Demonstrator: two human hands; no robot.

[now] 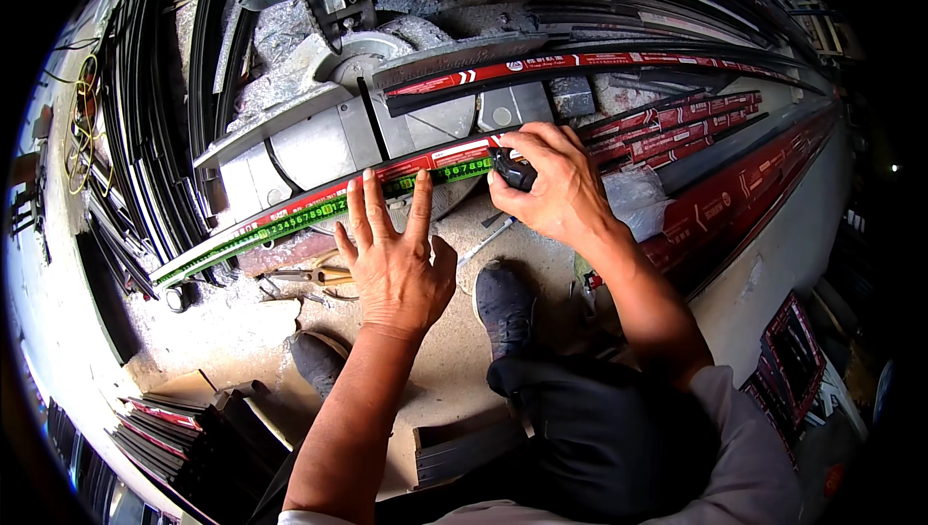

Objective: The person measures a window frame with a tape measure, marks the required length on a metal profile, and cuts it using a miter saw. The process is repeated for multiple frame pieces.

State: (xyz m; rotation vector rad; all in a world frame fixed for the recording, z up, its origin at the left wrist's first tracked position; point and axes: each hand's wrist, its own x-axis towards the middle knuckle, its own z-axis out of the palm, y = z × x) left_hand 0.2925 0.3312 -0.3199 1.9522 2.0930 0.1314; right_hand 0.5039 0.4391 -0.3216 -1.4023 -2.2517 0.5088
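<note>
A long, narrow profile [411,163] with red film lies across the front of a mitre saw's metal table. Along its near edge runs the green blade of a tape measure [290,222], pulled out far to the left. My right hand [556,182] grips the black tape measure case [512,169] at the profile's right end, thumb and fingers wrapped round it. My left hand [398,264] lies with fingers spread, its fingertips resting on the blade and the profile. Part of the blade is hidden beneath those fingers.
Behind the profile stands the mitre saw [333,17] with its grey fence [459,56]. Another red-filmed profile [580,62] rests against the fence. Stacks of dark profiles [145,90] lie left, red ones [725,191] right. Pliers [324,276] and a pen [486,241] lie below the saw table.
</note>
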